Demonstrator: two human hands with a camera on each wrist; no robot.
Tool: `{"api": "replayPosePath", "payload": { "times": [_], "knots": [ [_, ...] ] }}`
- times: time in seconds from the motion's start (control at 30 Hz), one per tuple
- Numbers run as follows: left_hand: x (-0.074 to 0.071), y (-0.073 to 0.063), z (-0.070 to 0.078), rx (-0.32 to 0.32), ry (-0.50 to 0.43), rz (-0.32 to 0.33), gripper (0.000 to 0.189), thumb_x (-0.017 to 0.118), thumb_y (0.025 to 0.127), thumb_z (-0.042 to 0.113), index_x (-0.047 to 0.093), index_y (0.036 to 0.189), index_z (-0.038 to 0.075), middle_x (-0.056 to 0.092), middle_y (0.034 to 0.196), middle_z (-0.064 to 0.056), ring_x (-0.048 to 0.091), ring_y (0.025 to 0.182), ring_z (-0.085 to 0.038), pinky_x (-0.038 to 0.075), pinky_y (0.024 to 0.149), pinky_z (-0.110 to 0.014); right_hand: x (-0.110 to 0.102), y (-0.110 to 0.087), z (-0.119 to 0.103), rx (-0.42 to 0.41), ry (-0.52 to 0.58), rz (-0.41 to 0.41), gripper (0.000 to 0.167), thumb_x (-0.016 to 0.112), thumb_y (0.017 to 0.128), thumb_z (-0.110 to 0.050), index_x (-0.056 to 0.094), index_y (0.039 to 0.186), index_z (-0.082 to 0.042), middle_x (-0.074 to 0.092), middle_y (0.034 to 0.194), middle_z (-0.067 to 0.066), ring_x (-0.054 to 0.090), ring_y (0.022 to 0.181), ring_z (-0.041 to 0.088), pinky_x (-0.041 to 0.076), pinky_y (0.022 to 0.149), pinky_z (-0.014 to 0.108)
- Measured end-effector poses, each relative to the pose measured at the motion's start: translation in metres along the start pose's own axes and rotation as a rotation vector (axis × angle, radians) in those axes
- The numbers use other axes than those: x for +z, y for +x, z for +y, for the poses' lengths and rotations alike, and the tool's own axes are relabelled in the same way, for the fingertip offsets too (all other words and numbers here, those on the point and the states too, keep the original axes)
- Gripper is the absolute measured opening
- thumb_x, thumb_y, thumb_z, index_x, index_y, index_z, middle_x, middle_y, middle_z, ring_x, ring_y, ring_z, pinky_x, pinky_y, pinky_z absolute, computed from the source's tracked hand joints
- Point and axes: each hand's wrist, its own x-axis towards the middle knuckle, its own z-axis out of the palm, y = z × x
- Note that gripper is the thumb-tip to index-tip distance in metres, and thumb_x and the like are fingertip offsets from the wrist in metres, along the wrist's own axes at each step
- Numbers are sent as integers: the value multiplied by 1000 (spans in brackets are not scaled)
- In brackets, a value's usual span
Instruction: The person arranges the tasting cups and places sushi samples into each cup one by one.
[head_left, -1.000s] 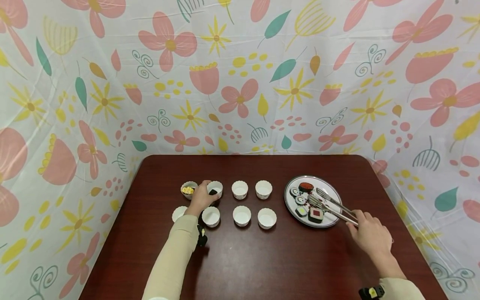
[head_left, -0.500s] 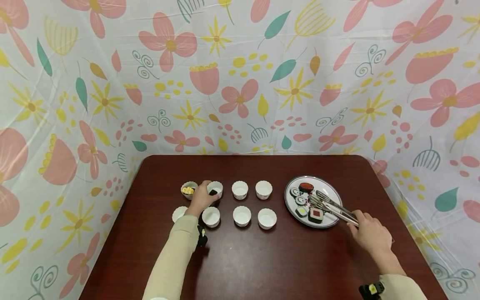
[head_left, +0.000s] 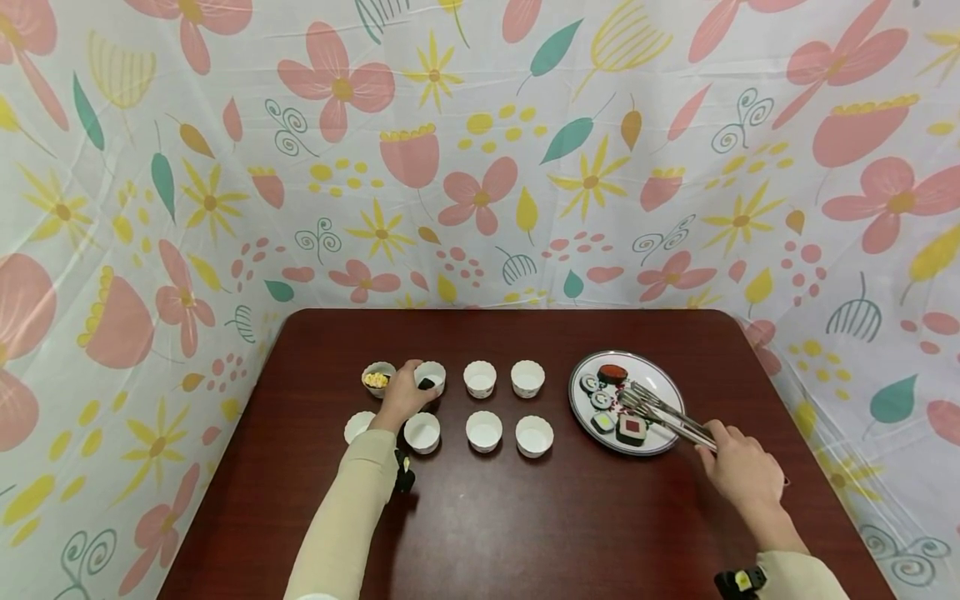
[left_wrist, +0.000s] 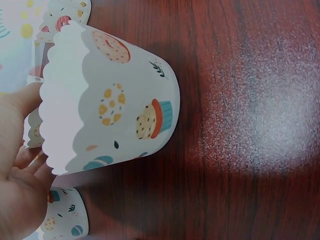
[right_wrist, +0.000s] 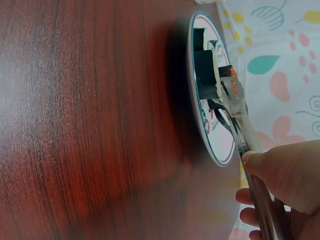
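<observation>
In the head view my left hand (head_left: 403, 402) is at a white paper baking cup (head_left: 435, 373) in the back row, thumb and fingers around its left side. Something dark, perhaps a sushi piece (head_left: 426, 384), shows inside that cup by the thumb. From the left wrist, a nearer printed cup (left_wrist: 117, 102) partly hides the fingers. My right hand (head_left: 744, 467) grips metal tongs (head_left: 686, 423) with fork-like tips, which hang over the oval plate (head_left: 660, 372). Several sushi pieces lie there, including a square roll (head_left: 632, 429) and a red-topped one (head_left: 612, 374). Whether the tips touch any piece, I cannot tell.
Other white cups stand in two rows, such as a front one (head_left: 483, 432) and a back one (head_left: 527, 379). At the back left, one cup (head_left: 378, 381) contains something yellow. A flowered cloth (head_left: 480, 200) hangs behind the dark wooden table (head_left: 480, 525).
The two arms of the tongs have drawn closer together over the plate. My left hand has kept its place at the cup.
</observation>
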Motion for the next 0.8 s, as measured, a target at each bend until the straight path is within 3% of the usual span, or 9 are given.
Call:
{"api": "replayPosePath", "payload": {
  "times": [0.43,0.67,0.8],
  "knots": [
    [0,-1,1,13,-14,-6,72,73,78,25,37,138,7,44,136,-17,45,121,-35,43,91,-50,2,0,0,26,9,-1,31,66,81,-20,53,105,-5,58,84,19,53,66,40,39,47,49],
    [0,-2,0,9,-26,-30,77,73,77,24,32,142,12,38,141,-12,41,125,-32,43,92,-49,0,0,-2,38,18,21,30,66,81,-19,53,105,-5,58,84,20,53,66,41,39,48,50],
    [-2,-2,2,38,-13,-38,80,73,78,24,29,144,14,35,144,-10,38,128,-30,41,95,-48,-4,-1,-3,38,24,37,30,66,81,-18,53,105,-4,58,85,21,52,66,42,38,47,51]
  ]
}}
